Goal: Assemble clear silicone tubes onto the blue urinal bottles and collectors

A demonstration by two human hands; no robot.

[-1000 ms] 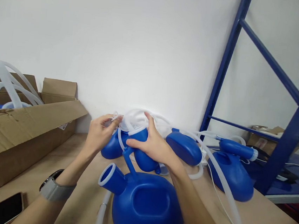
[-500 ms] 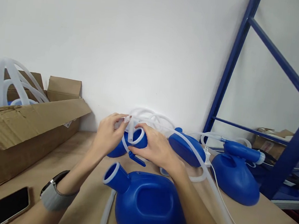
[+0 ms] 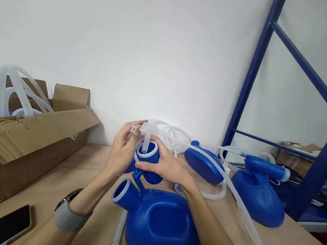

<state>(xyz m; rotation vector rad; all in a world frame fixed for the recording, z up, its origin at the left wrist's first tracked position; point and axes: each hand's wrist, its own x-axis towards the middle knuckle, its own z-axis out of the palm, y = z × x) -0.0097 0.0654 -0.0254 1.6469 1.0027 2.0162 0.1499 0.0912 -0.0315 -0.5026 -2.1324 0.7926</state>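
Observation:
My left hand [image 3: 123, 147] pinches a translucent plastic cap [image 3: 149, 129] with a short ribbed spout pointing down. The spout's lower end sits inside the mouth of a blue cup-shaped part [image 3: 151, 160] with a white rim. My right hand [image 3: 169, 165] wraps round this blue part from the right, thumb in front. A blue arm-like piece [image 3: 137, 178] hangs below it, near a large blue jug [image 3: 167, 234]. The jug stands in front of me, its white-rimmed neck [image 3: 122, 190] tilted left and uncovered. Behind my hands, part of another blue container is mostly hidden.
An open cardboard box [image 3: 34, 141] with translucent hoses [image 3: 18, 89] stands left. A phone [image 3: 6, 225] lies at the front left. More blue containers [image 3: 204, 165] [image 3: 257, 199] and coiled hoses [image 3: 176, 133] are behind and right. A blue metal rack [image 3: 251, 69] rises at right.
The blue cup-shaped part has been turned more upright and lowered slightly. The cap has come over its mouth, with the spout now inside. My left hand has shifted right.

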